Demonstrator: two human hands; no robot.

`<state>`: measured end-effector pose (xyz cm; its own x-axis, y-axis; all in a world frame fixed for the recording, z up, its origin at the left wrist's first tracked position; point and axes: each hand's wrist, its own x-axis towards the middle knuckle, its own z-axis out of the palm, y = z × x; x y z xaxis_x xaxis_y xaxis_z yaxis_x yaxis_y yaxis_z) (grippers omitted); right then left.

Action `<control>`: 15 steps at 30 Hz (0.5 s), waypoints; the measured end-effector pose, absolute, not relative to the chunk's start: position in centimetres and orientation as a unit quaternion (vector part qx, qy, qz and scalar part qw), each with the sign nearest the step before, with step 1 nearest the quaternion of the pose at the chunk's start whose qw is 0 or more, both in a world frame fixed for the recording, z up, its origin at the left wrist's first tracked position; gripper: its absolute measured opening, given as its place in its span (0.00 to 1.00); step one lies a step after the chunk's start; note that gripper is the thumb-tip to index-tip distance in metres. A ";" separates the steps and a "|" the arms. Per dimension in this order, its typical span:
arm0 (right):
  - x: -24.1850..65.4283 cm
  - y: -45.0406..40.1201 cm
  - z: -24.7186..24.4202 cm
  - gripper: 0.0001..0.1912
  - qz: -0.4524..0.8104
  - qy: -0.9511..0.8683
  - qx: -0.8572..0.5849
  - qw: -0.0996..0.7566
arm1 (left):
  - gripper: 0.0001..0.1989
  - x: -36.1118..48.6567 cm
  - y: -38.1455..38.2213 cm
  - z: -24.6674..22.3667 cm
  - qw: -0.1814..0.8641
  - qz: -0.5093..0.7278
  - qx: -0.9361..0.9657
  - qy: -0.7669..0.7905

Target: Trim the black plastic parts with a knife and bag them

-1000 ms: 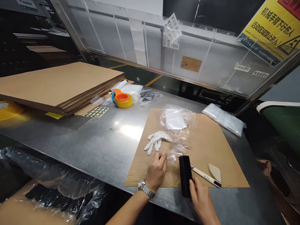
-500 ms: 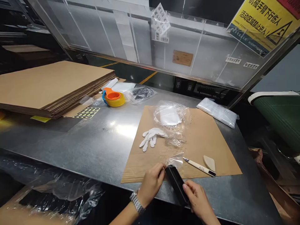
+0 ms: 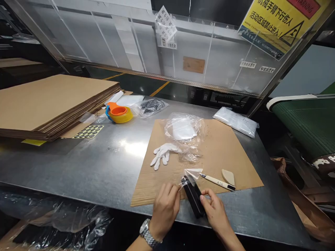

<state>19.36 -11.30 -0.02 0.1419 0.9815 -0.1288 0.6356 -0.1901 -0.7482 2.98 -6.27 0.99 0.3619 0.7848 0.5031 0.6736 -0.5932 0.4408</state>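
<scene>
At the table's front edge, a long black channel-shaped part (image 3: 193,198) lies tilted, its far end pointing away from me. My right hand (image 3: 216,211) grips its right side between thumb and fingers. Clear plastic film, apparently a small bag (image 3: 193,173), meets the far end of the part; I cannot tell how far it covers it. My left hand (image 3: 166,204), with a watch on the wrist, is closed in a pinch on the film's left edge. Just beyond lie a white craft knife (image 3: 217,182) marked A26 and a beige wedge-shaped piece (image 3: 228,177).
A cardboard sheet (image 3: 209,150) carries a white glove (image 3: 163,155) and crumpled clear bags (image 3: 184,129). Stacked cardboard (image 3: 57,101), a tape dispenser (image 3: 119,112) and a sticker sheet (image 3: 88,131) are left. A wrapped pack (image 3: 235,121) lies right, near a green conveyor (image 3: 309,122).
The black part has shifted away from me, and its far end now meets the clear film. My left hand has turned and moved with the film. The view has shifted slightly.
</scene>
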 end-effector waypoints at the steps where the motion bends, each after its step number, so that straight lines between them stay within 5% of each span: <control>1: 19.3 -11.2 0.0 0.17 0.324 -0.572 -0.700 0.280 | 0.06 3.0 -6.2 1.2 0.091 0.354 0.819 0.441; 5: 19.0 -11.4 0.8 0.15 0.308 -0.610 -0.675 0.280 | 0.08 3.5 -6.8 2.2 0.143 0.410 0.817 0.379; 10: 20.1 -11.8 1.7 0.18 -0.061 -0.795 -0.579 0.169 | 0.09 4.4 -7.6 3.1 0.131 0.400 0.836 0.352; 15: 21.5 -11.7 1.5 0.20 -0.116 -0.806 -0.562 0.147 | 0.07 3.8 -6.6 3.1 0.138 0.424 0.792 0.417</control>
